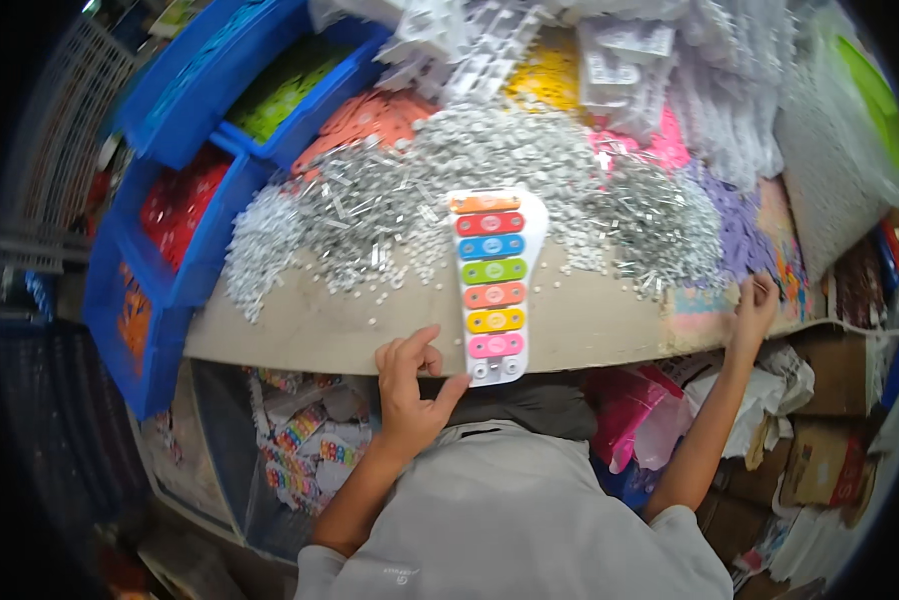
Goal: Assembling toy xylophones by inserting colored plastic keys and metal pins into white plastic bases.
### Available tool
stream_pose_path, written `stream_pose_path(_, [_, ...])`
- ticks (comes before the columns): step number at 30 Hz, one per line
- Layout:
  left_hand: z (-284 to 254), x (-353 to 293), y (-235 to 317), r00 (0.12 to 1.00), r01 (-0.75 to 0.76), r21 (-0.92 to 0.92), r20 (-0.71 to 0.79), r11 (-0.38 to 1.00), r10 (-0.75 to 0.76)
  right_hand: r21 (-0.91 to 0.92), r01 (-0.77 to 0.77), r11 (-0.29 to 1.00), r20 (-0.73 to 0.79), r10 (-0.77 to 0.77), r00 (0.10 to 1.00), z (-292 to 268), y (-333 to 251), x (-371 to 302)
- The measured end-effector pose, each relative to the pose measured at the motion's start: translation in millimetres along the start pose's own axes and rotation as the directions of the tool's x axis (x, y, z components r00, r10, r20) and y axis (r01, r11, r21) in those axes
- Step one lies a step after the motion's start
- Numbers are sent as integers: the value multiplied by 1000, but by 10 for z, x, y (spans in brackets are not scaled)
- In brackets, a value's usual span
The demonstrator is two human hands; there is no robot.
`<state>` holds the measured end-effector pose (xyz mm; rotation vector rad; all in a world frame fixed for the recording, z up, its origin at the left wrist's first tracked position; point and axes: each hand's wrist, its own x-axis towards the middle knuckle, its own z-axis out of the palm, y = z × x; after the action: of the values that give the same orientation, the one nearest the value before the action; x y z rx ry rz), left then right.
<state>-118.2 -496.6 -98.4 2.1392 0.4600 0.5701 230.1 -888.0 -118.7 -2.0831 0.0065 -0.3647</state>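
A toy xylophone (495,270) with a white base lies at the table's front edge, its near end overhanging a little. Bars of several colours run down it, pink nearest me; below the pink bar the base shows two round white pegs and no bar. My left hand (410,385) is beside this near end, thumb tip at its corner, fingers apart and loosely bent, holding nothing. Off to the right, my right hand (757,300) has its fingertips pinched together beside a heap of purple bars (735,220). Whatever is between those fingertips is too small to make out.
Behind the xylophone spread heaps of small white caps (510,145) and shiny metal pins (355,195), with more pins (655,215) at right. Blue bins (175,285) of coloured bars stand left. White plastic bases (720,90) pile up at the back. Finished-looking xylophones (310,430) fill a container below left.
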Motion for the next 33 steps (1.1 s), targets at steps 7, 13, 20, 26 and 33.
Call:
stream_pose_path(7, [-76,146,256,971,-229,24,-68,973,230,226,155,962,383,-233,894,765,-1762,-1644])
stream_pose_path(13, [68,71,382,972,-226,-227,16,947,235,440,141,887,723,-443,530,922,-2170,-2285])
stream_pose_path(20, [-125,92,278,928,-173,-262,281,949,246,318,-39,947,857,-269,440,895,-2311,-2132])
stream_pose_path(26, [-197,141,189,882,-177,-212,400,961,250,88,-171,981,986,-62,152,946,-2205,-2026])
stream_pose_path(33, [-57,108,123,985,69,-78,166,995,-56,39,-423,905,963,79,258,1014,-2060,-2088])
